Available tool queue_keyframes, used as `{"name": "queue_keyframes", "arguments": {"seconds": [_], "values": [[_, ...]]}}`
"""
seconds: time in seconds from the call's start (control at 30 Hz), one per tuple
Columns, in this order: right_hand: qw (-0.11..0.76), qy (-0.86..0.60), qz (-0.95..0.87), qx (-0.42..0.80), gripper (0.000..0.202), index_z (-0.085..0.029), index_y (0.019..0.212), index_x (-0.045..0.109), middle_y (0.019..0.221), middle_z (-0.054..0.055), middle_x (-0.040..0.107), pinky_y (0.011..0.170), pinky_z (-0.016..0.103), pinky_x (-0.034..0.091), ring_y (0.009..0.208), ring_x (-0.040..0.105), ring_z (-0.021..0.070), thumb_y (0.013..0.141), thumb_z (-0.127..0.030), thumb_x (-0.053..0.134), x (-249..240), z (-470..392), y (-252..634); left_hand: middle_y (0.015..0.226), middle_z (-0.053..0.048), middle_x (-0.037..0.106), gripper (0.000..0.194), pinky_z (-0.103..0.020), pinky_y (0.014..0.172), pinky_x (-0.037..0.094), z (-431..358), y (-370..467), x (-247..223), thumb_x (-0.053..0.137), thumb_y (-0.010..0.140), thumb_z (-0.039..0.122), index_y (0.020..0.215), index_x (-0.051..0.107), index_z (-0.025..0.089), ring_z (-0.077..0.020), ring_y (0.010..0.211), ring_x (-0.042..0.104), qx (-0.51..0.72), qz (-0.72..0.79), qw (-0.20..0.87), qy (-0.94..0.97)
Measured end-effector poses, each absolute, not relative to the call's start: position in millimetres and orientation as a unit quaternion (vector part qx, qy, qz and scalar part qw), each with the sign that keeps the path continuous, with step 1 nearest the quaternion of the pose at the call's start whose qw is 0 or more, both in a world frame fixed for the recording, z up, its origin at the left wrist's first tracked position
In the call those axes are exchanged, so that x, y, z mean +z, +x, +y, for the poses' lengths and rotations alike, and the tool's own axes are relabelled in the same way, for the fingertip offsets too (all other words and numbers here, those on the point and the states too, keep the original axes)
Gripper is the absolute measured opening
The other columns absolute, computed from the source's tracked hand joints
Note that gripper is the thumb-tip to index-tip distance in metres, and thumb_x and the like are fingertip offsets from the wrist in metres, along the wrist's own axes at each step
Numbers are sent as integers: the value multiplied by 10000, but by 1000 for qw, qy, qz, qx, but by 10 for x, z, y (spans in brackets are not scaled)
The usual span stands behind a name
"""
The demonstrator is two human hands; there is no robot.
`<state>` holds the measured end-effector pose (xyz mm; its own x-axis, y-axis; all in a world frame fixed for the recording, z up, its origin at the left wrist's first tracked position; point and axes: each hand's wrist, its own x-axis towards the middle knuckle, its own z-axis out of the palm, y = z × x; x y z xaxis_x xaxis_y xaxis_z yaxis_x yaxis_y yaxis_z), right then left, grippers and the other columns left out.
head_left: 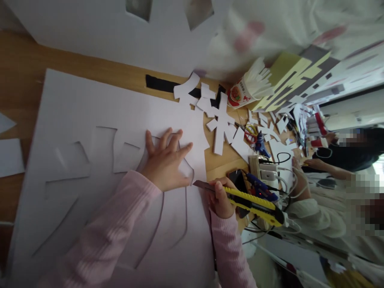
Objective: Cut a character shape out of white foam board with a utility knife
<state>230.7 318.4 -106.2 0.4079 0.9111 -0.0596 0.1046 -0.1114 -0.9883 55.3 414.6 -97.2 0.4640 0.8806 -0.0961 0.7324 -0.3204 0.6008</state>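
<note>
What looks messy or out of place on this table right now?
White offcuts lie scattered between the cut-out foam letters and a tangle of cables. The left hand presses the white board; the right hand grips a yellow utility knife.

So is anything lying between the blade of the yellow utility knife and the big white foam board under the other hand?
Nothing visible: the yellow utility knife in the right hand has its blade at the white foam board edge, beside the left hand.
</note>
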Motion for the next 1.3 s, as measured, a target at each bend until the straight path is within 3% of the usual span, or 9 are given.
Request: {"name": "queue_keyframes", "arguments": {"seconds": [0.13,0.27,0.4,0.53,1.3], "values": [[543,-639,-435,329,329,-183,626,586,415,-88,443,308,184,247,298,303,54,795,-455,659,-1153,3238,2343,1606,-160,85,1112,-756,1006,-145,4161,541,-938,734,508,716,1455,351,279,-433,1454,-8,64,479,304,821],[493,-660,-496,274,304,-193,625,615,497,-32,573,404,220,372,410,477,98,758,-451,702,-1161,3280,2382,1603,-184,-12,1216,-796,995,-65,4082,647,-875,755,494,713,1494,253,235,-460,1443,-62,32,501,288,816],[528,-620,-525,249,217,-201,665,658,505,-30,604,408,222,360,404,484,93,817,-355,675,-1108,3272,2430,1600,-196,-28,1230,-783,1023,-1,4010,731,-870,807,514,620,1506,206,208,-462,1443,-50,20,514,261,817],[503,-555,-581,318,42,-210,785,712,645,-9,690,494,226,429,527,584,103,795,-249,723,-1028,3304,2472,1603,-190,-23,1224,-765,1040,12,3996,741,-919,800,514,628,1506,207,225,-459,1445,-41,28,519,241,820],[419,-526,-660,335,50,-166,818,697,646,-2,669,503,194,434,523,591,75,808,-206,726,-1003,3380,2502,1610,-173,12,1138,-752,1051,33,4008,745,-959,771,549,643,1486,251,260,-464,1444,-9,30,529,233,816]]}}
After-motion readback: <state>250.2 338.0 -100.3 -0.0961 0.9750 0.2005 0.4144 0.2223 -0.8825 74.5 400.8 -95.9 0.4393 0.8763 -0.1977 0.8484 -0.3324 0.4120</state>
